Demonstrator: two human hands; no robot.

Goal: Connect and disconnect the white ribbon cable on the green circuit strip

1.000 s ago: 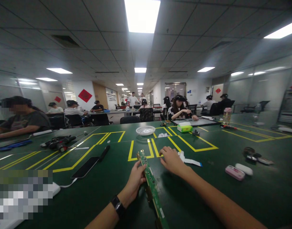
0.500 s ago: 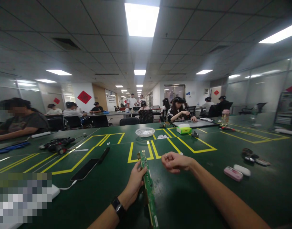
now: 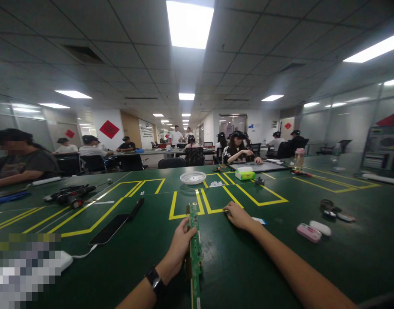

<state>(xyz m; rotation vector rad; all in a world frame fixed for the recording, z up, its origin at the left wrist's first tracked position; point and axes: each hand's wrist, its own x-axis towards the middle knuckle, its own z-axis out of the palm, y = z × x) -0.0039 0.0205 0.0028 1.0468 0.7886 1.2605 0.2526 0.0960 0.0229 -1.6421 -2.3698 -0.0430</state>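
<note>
Over the yellow-taped green table, beneath ceiling lights, the left hand grips a circuit board; I can't tell whether the right hand, beside a white strip, holds anything.

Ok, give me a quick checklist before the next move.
1. Circuit board held in the left hand: ok.
2. Board's whole length in view: not ok, the near end runs off the bottom of the frame.
3. White strip fully visible: not ok, partly hidden by the right arm.
4. Right hand gripping the strip: cannot tell.
5. Phone apart from the board: ok.
</note>
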